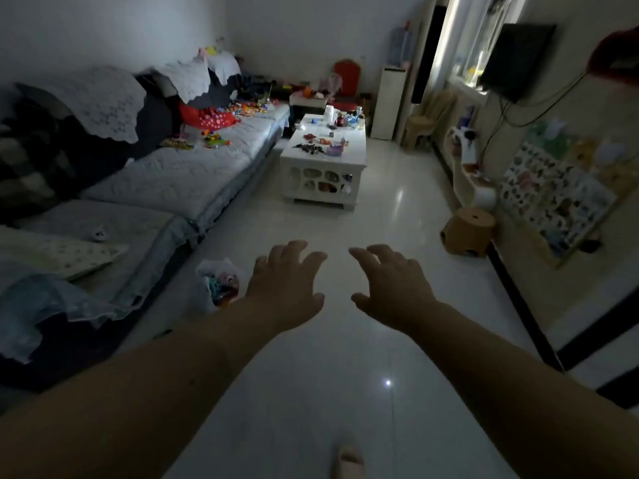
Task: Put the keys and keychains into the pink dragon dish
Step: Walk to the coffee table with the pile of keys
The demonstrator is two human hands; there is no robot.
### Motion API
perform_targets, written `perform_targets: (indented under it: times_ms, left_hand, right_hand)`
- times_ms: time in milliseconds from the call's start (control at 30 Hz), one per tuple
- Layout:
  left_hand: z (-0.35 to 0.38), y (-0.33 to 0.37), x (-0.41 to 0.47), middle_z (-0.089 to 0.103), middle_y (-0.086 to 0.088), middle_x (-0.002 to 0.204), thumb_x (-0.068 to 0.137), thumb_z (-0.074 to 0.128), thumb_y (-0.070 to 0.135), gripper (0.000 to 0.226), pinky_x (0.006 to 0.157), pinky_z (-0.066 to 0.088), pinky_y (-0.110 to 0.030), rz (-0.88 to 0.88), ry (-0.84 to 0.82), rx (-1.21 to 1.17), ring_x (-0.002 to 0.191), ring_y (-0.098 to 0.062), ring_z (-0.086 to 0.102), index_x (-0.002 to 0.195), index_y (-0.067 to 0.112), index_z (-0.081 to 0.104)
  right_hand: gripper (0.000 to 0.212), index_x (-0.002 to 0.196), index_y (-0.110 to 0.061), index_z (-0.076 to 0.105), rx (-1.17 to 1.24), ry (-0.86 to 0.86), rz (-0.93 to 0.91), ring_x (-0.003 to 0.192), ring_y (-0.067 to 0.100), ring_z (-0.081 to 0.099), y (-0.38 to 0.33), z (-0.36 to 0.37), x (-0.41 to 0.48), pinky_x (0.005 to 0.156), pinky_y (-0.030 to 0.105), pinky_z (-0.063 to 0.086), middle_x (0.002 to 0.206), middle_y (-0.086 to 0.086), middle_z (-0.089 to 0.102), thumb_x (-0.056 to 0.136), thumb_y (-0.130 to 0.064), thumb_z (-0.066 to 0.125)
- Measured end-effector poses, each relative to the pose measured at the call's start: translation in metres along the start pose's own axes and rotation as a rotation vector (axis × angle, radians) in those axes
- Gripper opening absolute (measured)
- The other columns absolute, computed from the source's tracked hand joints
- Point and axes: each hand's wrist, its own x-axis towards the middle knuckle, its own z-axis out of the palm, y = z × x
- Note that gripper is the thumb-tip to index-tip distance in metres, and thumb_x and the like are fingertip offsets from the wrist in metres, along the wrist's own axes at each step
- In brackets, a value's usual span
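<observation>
Keys and keychains: taken to be the dark scattered cluster (pixel 308 147) on the white openwork coffee counter (pixel 323 174) far across the room; too small to resolve individual pieces. The pinkish-purple dish (pixel 334 149), presumably the dragon dish, sits just beside the cluster, on its right, on the same counter top. Both bare hands are held out over the glossy white tiled floor (pixel 380 216), palms down, well apart from the counter. Left hand (pixel 287 283) grip: wide, fingers spread, nothing held. Right hand (pixel 390 288) grip: wide, fingers splayed, nothing held. Key relation: the cluster lies straight ahead of and beyond both hands, roughly on the line between them, marginally nearer the left hand's line; the dish falls nearer the right hand's line. The counter's long axis runs away from the camera, parallel to the grey padded sofa (pixel 166 174) on the left. Judgement: task not started; an approach across the floor is needed before any reach, then left on the cluster, dish steadied by the right.
</observation>
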Motion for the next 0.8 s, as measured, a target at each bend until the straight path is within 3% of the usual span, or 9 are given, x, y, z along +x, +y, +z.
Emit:
perform_targets:
  times_ms: [467,800]
  left_hand:
    - [0.071,-0.012,0.219,0.027,-0.007,0.148,0.077,0.054,0.047,0.067,0.102,0.026,-0.050,-0.117,-0.049,0.052,0.130,-0.031,0.027,0.137,0.032,0.028]
    - [0.083,-0.086,0.344,0.030,-0.007,0.146,0.075,0.055,0.049,0.066,0.099,0.027,-0.050,-0.172,0.003,0.064,0.128,-0.031,0.029,0.135,0.033,0.031]
  right_hand:
    - [0.081,0.140,-0.031,0.023,-0.028,-0.088,-0.133,0.126,0.032,0.043,0.132,0.056,0.195,0.100,0.050,0.037,0.146,0.011,0.036,0.074,-0.046,0.068]
    - [0.079,0.140,-0.031,0.025,0.009,-0.090,-0.185,0.128,0.031,0.041,0.141,0.091,0.348,0.102,0.050,0.036,0.148,0.011,0.034,0.075,-0.047,0.068]
